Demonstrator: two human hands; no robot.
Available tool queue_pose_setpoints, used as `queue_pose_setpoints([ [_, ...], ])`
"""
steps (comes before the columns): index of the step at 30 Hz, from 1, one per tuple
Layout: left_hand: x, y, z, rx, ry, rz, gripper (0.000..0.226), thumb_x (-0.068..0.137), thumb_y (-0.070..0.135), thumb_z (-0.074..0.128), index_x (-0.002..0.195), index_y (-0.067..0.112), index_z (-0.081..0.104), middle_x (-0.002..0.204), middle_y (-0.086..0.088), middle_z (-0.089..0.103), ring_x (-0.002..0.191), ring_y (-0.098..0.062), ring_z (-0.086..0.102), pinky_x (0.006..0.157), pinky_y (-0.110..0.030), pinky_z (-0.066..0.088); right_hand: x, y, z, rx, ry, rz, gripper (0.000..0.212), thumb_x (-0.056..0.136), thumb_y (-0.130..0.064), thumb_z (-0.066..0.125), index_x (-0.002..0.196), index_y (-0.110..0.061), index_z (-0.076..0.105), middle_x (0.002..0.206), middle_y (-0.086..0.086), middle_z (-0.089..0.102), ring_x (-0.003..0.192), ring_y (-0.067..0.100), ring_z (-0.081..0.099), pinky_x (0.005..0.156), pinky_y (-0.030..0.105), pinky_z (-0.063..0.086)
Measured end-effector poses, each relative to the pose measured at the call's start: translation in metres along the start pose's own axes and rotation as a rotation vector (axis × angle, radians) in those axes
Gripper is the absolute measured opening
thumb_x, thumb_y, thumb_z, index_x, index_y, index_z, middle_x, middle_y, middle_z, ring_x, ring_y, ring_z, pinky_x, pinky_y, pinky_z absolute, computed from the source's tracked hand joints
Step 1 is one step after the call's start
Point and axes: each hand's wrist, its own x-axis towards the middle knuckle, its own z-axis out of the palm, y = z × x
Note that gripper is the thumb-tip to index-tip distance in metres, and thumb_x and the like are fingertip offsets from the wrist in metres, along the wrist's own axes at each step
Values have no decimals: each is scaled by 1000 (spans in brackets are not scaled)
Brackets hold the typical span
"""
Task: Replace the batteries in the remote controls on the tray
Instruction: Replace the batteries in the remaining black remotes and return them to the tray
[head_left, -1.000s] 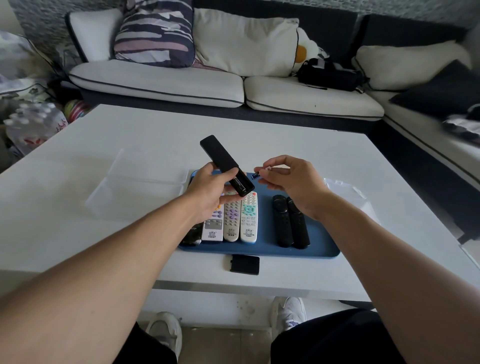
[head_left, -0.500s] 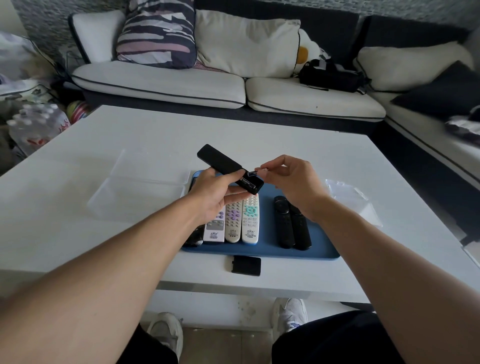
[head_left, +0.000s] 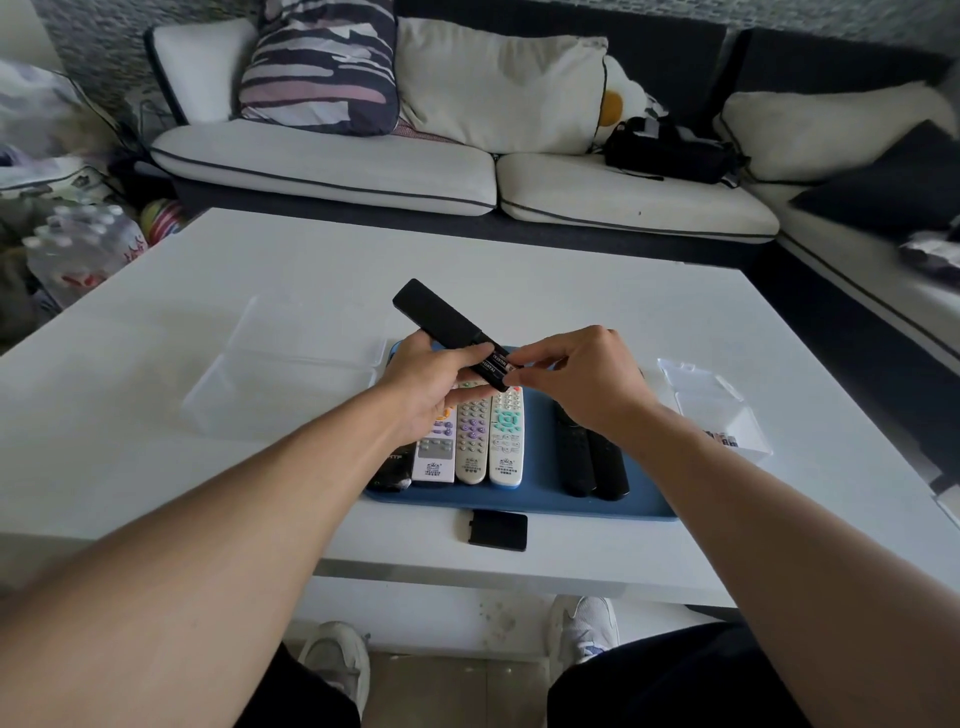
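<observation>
- Our left hand (head_left: 423, 387) grips the black remote (head_left: 447, 330) at frame centre, above the blue tray (head_left: 535, 501)
- Our right hand (head_left: 582, 384) fingers (head_left: 524, 364) pinch a battery (head_left: 496, 364) at its open end

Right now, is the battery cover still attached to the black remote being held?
No, the battery cover lies on the table before the tray, apart from the black remote.

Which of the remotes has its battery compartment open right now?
The black remote held up in the left hand, above the blue tray. Batteries show at its near end, where the right hand works; the others lie on the tray.
</observation>
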Motion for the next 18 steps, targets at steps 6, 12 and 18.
queue_pose_setpoints([
  [6, 2, 0, -5, 129, -83, -15, 25, 90, 2, 70, 111, 4, 57, 93, -9, 73, 81, -21, 75, 71, -41, 63, -1, 7, -1, 77, -99, 81, 25, 70, -26, 92, 83, -23, 71, 78, -11, 75, 63, -6, 63, 53, 6, 40],
  [12, 3, -1, -7, 195, -157, -27, 34, 89, 4, 72, 118, 1, 55, 102, -16, 74, 92, -30, 75, 75, -44, 61, -2, 10, -4, 176, -181, 212, 35, 68, -26, 93, 80, -14, 61, 79, 1, 77, 49, 3, 52, 52, 24, 39],
  [18, 1, 0, -7, 236, -200, -43, 30, 89, 6, 72, 115, 5, 57, 103, -18, 74, 94, -33, 74, 76, -42, 62, -1, 14, 0, 216, -203, 269, 38, 67, -21, 93, 70, -16, 56, 80, 7, 75, 59, 12, 58, 60, 27, 43],
])
